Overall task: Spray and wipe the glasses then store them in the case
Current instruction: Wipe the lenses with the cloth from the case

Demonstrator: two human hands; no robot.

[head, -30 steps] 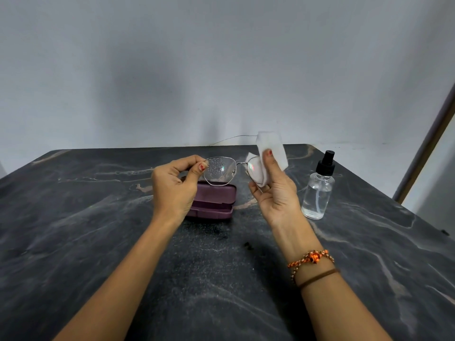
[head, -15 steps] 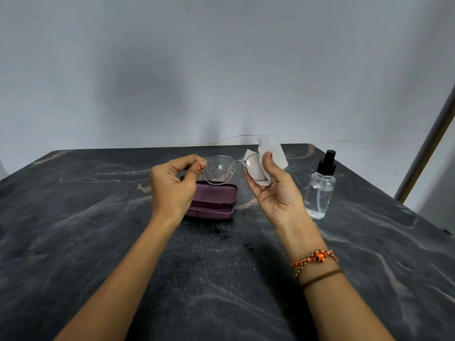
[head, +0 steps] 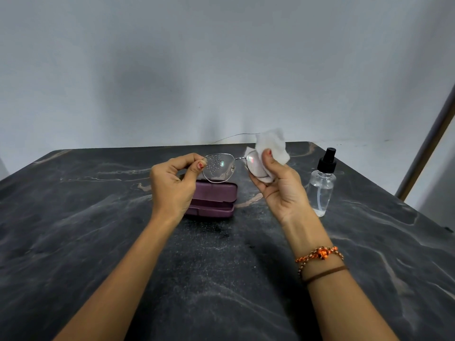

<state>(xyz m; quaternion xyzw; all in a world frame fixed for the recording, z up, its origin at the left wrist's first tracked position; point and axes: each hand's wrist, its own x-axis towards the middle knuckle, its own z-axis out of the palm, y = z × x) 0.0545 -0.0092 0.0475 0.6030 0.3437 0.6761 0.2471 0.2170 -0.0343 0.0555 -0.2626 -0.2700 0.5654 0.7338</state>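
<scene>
My left hand point(head: 172, 185) pinches the left rim of thin metal-framed glasses point(head: 219, 168), held up above the table. Droplets dot the left lens. My right hand point(head: 283, 185) presses a white tissue point(head: 273, 145) around the right lens, thumb on the near side and fingers behind. A purple glasses case point(head: 214, 199) lies shut on the table just behind and below my left hand. A clear spray bottle point(head: 321, 185) with a black pump top stands upright to the right of my right hand.
The dark marbled table point(head: 98, 242) ends at a grey wall behind. A thin wire point(head: 234, 136) runs along the table's back edge. A slanted metal bar point(head: 428, 143) stands at the far right.
The tissue has crumpled and shifted over the right lens as my right thumb rubs it. The glasses have stayed in about the same place; my left hand has held still.
</scene>
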